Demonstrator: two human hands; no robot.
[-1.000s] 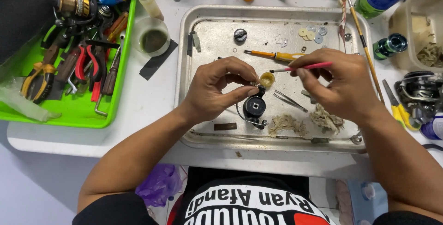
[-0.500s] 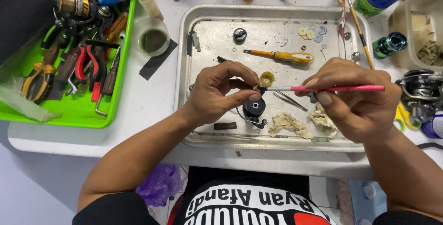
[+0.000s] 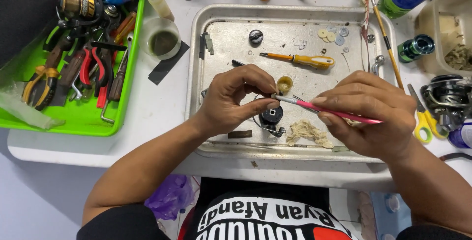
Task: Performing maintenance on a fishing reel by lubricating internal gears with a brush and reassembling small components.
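— Brush [image 3: 328,111] and small part over a metal tray [image 3: 223,144] on the white table [image 3: 162,117]: where exactly?

— Left hand [image 3: 236,103], fingers pinched shut, grips a small part too hidden to name, above a black reel part [image 3: 271,116]. Right hand [image 3: 366,114], closed around the pink-handled brush, sets its tip at that pinch.

— Around them?

— Green tool tray [image 3: 73,122] at far left; on the metal tray, an orange-handled screwdriver [image 3: 302,60], a grease cup [image 3: 284,83] and washers [image 3: 332,35].

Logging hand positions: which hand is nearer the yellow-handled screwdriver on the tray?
Right. The right hand lies just below the screwdriver handle; the left hand sits further off, below-left of its tip.
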